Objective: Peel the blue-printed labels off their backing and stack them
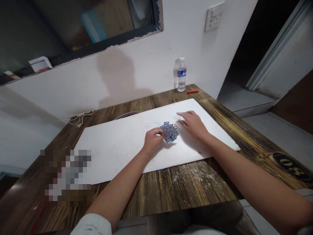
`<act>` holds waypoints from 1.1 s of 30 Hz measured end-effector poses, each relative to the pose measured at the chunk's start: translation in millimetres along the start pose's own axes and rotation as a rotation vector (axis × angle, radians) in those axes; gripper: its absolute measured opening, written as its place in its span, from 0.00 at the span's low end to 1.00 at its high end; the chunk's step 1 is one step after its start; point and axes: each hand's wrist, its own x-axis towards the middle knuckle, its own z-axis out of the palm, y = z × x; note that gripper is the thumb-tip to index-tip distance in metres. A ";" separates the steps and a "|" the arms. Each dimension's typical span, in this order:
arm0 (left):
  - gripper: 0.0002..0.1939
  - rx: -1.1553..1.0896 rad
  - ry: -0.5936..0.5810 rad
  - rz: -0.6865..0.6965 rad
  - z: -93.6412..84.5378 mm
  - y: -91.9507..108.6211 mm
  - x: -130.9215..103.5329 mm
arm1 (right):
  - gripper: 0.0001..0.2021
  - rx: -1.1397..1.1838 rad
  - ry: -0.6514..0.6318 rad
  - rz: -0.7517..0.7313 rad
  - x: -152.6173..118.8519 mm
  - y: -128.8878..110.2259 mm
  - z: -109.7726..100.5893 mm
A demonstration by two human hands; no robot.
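Note:
A blue and grey patterned piece (171,133), with a jagged outline, is over the middle of a white board (110,147). My left hand (154,138) pinches its left edge between thumb and fingers. To the right of the piece, my right hand (192,124) hovers over the board with its index finger pointing left. A small, pale, see-through strip (178,117) shows at the fingertips of my right hand, and its thumb is bent below. Thin dark marks lie on the board behind the patterned piece.
At the back of the wooden table (156,195) stand a water bottle (181,75) and a red stick-like item (193,91). A pale cord (80,117) lies back left. A blurred item (68,176) rests front left.

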 end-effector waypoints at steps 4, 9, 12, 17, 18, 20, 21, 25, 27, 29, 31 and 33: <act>0.13 -0.051 0.022 -0.017 0.1 -0.4 0.2 | 0.20 -0.261 -0.196 -0.052 -5.7 7.8 12.1; 0.13 -0.070 0.053 -0.050 -0.5 -1.2 0.8 | 0.15 -0.316 -0.303 -0.123 -4.5 2.7 8.6; 0.13 -0.084 0.067 -0.067 -0.9 -1.5 1.3 | 0.15 -0.333 -0.292 -0.155 -2.4 -1.4 4.2; 0.13 -0.126 0.098 -0.120 -0.3 -2.0 2.3 | 0.15 -0.368 -0.292 -0.200 -3.5 -1.2 4.5; 0.13 -0.133 0.102 -0.125 0.0 -2.1 2.5 | 0.15 -0.375 -0.288 -0.206 -3.9 -0.8 4.7; 0.13 -0.144 0.102 -0.129 0.5 -2.1 2.7 | 0.15 -0.383 -0.282 -0.215 -4.6 -0.9 4.5; 0.13 -0.146 0.103 -0.130 0.6 -2.0 2.7 | 0.14 -0.386 -0.282 -0.219 -4.9 -1.5 4.0; 0.13 -0.144 0.105 -0.133 0.4 -1.8 2.2 | 0.13 -0.359 -0.271 -0.207 -5.1 -4.6 0.5; 0.14 -0.134 0.104 -0.129 0.2 -2.4 2.1 | 0.12 -0.325 -0.280 -0.201 -4.5 -4.9 -1.0; 0.14 -0.125 0.101 -0.123 -0.1 -3.4 2.0 | 0.12 -0.318 -0.323 -0.212 -3.6 -4.3 -1.8; 0.15 -0.119 0.098 -0.118 -0.3 -4.3 2.0 | 0.12 -0.351 -0.368 -0.226 -2.7 -4.0 -2.1; 0.15 -0.117 0.098 -0.114 -0.5 -4.7 1.9 | 0.12 -0.395 -0.381 -0.223 -2.3 -5.2 -1.9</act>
